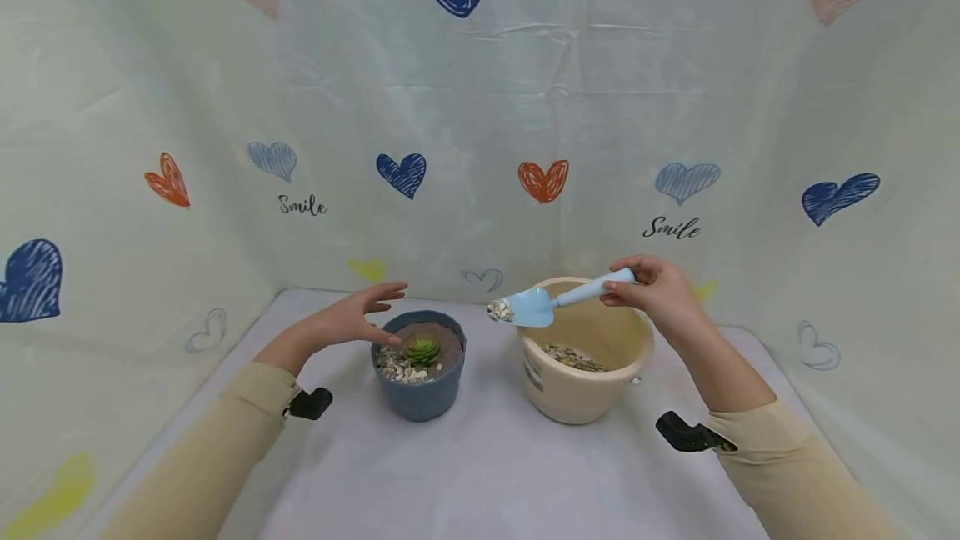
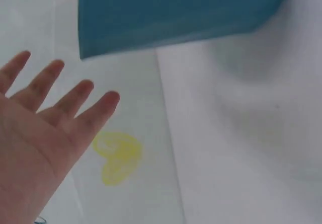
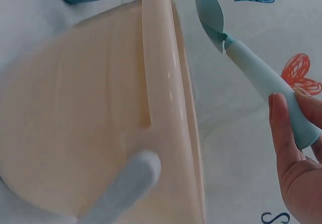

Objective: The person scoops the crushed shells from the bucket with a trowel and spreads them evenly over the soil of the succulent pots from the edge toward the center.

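Head view, left to right: left hand (image 1: 341, 323) is held open, fingers apart, thumb extended at the left rim of the blue-grey pot (image 1: 420, 398); contact cannot be told, though steadying or guarding the pot seems the likely reason. Pot is set upright on the tabletop (image 1: 487, 473); a green succulent (image 1: 423, 349) is stood in brown soil (image 1: 449, 342), pale pebbles (image 1: 396, 367) spread mostly near-left. Light-blue trowel (image 1: 534, 307) is held roughly level, tip pointed past the bucket's left rim toward the pot, presumably so the pebble load (image 1: 499, 310) isn't spilled. Beige bucket (image 1: 573, 402) is placed right of the pot, apart from it; loose pebbles (image 1: 573, 357) are seen inside, so it probably serves as the supply. Trowel handle is pinched near its end by the right hand (image 1: 654, 286), likely for easy tilting.
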### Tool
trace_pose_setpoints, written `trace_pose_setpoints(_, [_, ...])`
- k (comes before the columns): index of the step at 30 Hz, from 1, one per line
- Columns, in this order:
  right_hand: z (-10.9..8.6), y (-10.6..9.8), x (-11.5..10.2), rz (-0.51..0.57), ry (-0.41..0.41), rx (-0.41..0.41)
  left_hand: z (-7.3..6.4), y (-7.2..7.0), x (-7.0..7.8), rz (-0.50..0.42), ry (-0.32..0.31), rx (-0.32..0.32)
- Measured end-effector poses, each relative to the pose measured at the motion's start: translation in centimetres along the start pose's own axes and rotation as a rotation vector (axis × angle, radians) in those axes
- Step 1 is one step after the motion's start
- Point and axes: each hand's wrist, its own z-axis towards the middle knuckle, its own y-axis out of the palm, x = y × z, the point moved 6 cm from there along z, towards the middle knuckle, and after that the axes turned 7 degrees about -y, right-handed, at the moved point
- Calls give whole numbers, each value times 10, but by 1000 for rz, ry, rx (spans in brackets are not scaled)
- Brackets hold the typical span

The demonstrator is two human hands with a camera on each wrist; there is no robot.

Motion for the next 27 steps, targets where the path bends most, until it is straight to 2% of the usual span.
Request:
trace_pose_setpoints(3, [4,16,-1,20,8,-8,-1,-1,-8,-7,-14,-59])
trace_pose_setpoints(9, [14,51,-1,60,24,-36,-4,0,-24,-50,-3,-181])
trace_pose_setpoints(16, [24,92,-1,108,60,-60,-1,12,-40,-113,-3,-279])
trace_pose_setpoints(20, [28,113,0,128,69,-67,3,17,-46,-139,-2,-288])
trace_pose_setpoints(27, [32,137,0,126,68,-65,9,22,-51,-189,-12,-251])
